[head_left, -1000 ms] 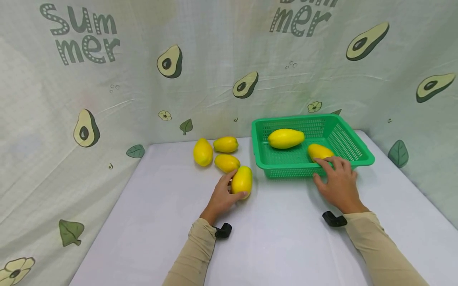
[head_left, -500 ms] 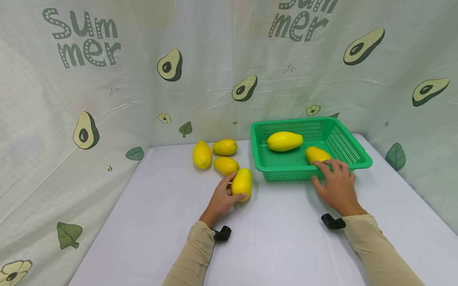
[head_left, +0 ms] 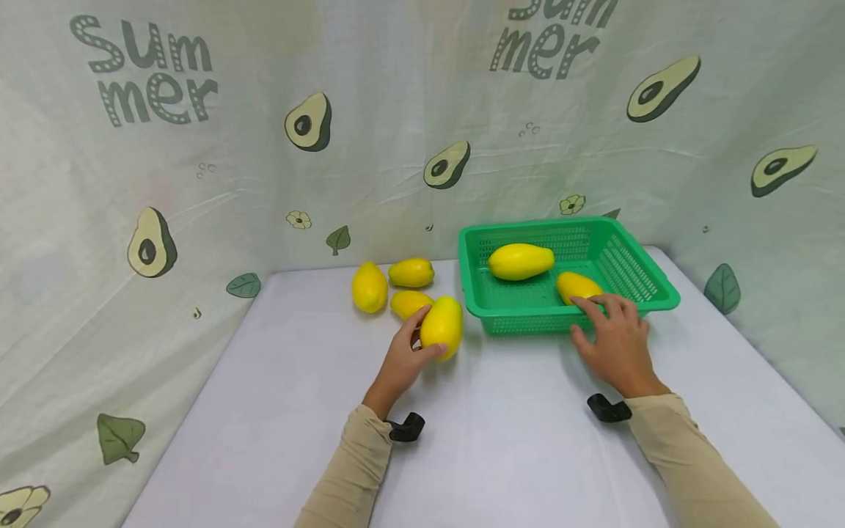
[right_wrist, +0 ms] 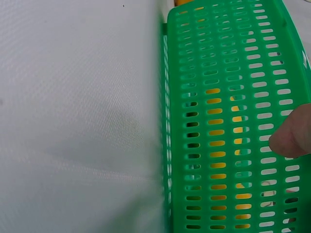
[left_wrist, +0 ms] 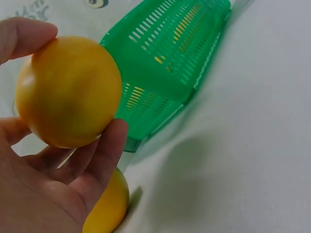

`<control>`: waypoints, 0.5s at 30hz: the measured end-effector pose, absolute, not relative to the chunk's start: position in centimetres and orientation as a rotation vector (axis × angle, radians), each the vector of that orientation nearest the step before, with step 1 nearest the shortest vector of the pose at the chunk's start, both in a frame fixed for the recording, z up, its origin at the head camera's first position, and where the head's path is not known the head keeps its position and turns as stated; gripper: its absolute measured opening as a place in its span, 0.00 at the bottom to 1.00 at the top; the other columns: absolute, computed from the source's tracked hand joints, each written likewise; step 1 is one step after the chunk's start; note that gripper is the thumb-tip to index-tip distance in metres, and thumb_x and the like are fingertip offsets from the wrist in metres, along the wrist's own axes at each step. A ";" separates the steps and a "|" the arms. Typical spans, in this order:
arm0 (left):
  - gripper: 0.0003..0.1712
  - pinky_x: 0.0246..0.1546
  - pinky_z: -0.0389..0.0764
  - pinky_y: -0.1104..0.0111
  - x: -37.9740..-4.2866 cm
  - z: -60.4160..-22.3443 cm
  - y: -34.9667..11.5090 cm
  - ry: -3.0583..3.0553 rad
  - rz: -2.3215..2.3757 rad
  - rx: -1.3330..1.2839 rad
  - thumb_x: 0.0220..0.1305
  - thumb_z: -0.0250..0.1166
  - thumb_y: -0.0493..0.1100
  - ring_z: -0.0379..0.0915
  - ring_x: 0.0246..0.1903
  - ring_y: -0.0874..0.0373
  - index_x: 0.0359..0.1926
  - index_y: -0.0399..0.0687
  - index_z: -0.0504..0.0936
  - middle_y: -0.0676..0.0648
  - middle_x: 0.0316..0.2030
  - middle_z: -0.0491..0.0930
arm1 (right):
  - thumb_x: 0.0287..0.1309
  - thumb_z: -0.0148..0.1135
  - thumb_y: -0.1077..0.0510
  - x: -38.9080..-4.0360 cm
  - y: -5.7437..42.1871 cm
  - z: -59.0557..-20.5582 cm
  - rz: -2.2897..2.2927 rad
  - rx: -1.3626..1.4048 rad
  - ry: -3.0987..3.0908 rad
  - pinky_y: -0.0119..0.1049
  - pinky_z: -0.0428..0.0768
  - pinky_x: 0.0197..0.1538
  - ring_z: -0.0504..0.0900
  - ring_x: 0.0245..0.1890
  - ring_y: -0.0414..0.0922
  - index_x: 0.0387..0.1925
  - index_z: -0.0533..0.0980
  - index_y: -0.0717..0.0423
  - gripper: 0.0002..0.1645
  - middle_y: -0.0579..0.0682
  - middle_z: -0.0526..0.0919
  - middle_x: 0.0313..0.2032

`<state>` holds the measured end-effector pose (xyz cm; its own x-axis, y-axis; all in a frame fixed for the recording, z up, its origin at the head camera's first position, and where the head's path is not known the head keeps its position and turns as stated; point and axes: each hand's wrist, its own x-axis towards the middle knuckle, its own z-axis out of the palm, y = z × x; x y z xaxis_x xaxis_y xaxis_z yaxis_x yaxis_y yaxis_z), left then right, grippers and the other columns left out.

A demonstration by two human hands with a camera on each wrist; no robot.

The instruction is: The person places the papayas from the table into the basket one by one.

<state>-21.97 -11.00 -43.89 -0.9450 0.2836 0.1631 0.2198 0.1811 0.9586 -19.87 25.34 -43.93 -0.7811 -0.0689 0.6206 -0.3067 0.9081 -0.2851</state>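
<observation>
My left hand (head_left: 404,357) grips a yellow papaya (head_left: 442,328), thumb on the near side and fingers round the far side. In the left wrist view this papaya (left_wrist: 70,92) is seen end-on, raised above the white cloth with a shadow below. My right hand (head_left: 615,343) holds the near rim of the green plastic basket (head_left: 528,312), its fingers over the rim and the thumb (right_wrist: 294,133) against the outer slotted wall. Inside the basket lie two papayas, one at the back left (head_left: 521,262) and one at the front (head_left: 577,287), partly hidden by my right fingers.
Several more papayas are grouped left of the basket: one upright-lying (head_left: 370,287), one behind (head_left: 411,272) and one (head_left: 409,303) partly behind my left hand. A printed curtain (head_left: 383,132) hangs close behind the table (head_left: 502,440).
My left hand has lifted the papaya off the table, slightly up and away. The right hand stays on the basket rim. The whole head view has shifted slightly.
</observation>
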 end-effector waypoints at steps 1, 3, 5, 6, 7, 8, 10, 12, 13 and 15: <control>0.45 0.63 0.70 0.52 -21.8 -43.2 -11.0 2.370 1.898 0.511 0.62 0.67 0.42 0.66 0.62 0.45 0.77 0.47 0.58 0.43 0.72 0.61 | 0.56 0.66 0.59 -19.9 25.3 -43.8 0.496 0.268 -2.438 0.70 0.63 0.41 0.62 0.57 0.68 0.59 0.76 0.55 0.27 0.64 0.71 0.54; 0.44 0.64 0.69 0.52 -21.9 -42.8 -10.9 2.370 1.883 0.519 0.63 0.66 0.42 0.66 0.62 0.45 0.77 0.48 0.58 0.43 0.71 0.62 | 0.56 0.65 0.58 -19.9 25.2 -43.7 0.490 0.266 -2.444 0.70 0.63 0.41 0.62 0.57 0.68 0.59 0.75 0.55 0.27 0.65 0.71 0.54; 0.44 0.64 0.69 0.52 -22.0 -42.4 -10.8 2.352 1.894 0.535 0.62 0.65 0.41 0.66 0.62 0.45 0.77 0.48 0.59 0.43 0.70 0.63 | 0.56 0.65 0.58 -19.9 25.2 -43.7 0.483 0.258 -2.455 0.70 0.63 0.41 0.62 0.57 0.68 0.59 0.75 0.55 0.27 0.65 0.71 0.54; 0.43 0.63 0.70 0.53 -22.0 -42.2 -10.7 2.345 1.903 0.541 0.61 0.65 0.40 0.66 0.61 0.46 0.76 0.48 0.59 0.44 0.70 0.64 | 0.56 0.65 0.58 -19.9 25.2 -43.7 0.480 0.255 -2.460 0.70 0.63 0.41 0.61 0.57 0.68 0.59 0.75 0.56 0.27 0.65 0.70 0.54; 0.43 0.63 0.70 0.53 -22.0 -41.9 -10.7 2.329 1.926 0.548 0.61 0.65 0.41 0.66 0.60 0.47 0.76 0.50 0.60 0.45 0.69 0.65 | 0.56 0.65 0.58 -19.9 25.3 -43.7 0.478 0.253 -2.462 0.71 0.63 0.41 0.61 0.57 0.68 0.59 0.75 0.56 0.27 0.65 0.70 0.54; 0.43 0.63 0.70 0.54 -22.4 -42.0 -10.6 2.299 1.957 0.554 0.60 0.65 0.41 0.66 0.60 0.47 0.76 0.52 0.61 0.46 0.69 0.64 | 0.56 0.65 0.58 -20.0 25.3 -43.7 0.480 0.251 -2.463 0.71 0.63 0.42 0.61 0.57 0.68 0.59 0.75 0.55 0.27 0.65 0.70 0.54; 0.43 0.62 0.71 0.55 -22.6 -41.4 -10.4 2.234 2.008 0.574 0.60 0.64 0.40 0.66 0.59 0.47 0.76 0.52 0.60 0.46 0.69 0.64 | 0.56 0.66 0.58 -19.9 25.2 -43.8 0.487 0.248 -2.464 0.71 0.63 0.42 0.61 0.58 0.69 0.59 0.75 0.55 0.27 0.65 0.70 0.54; 0.43 0.62 0.72 0.56 -22.9 -40.8 -10.3 2.170 2.046 0.584 0.60 0.63 0.40 0.67 0.59 0.47 0.76 0.53 0.60 0.46 0.69 0.64 | 0.56 0.66 0.58 -19.9 25.2 -43.8 0.490 0.245 -2.465 0.72 0.62 0.43 0.61 0.58 0.69 0.60 0.75 0.55 0.27 0.65 0.70 0.54; 0.43 0.61 0.72 0.56 -23.0 -40.5 -10.2 2.140 2.062 0.591 0.60 0.63 0.40 0.67 0.59 0.46 0.77 0.53 0.60 0.46 0.69 0.63 | 0.56 0.66 0.58 -19.9 25.2 -43.8 0.491 0.245 -2.464 0.72 0.62 0.43 0.61 0.58 0.69 0.59 0.75 0.55 0.27 0.65 0.70 0.54; 0.43 0.60 0.74 0.57 -23.2 -40.0 -10.1 2.106 2.074 0.593 0.61 0.62 0.40 0.68 0.58 0.46 0.77 0.54 0.59 0.46 0.68 0.64 | 0.56 0.66 0.59 -19.8 25.1 -43.8 0.496 0.249 -2.460 0.72 0.62 0.43 0.61 0.58 0.69 0.59 0.75 0.56 0.27 0.65 0.70 0.54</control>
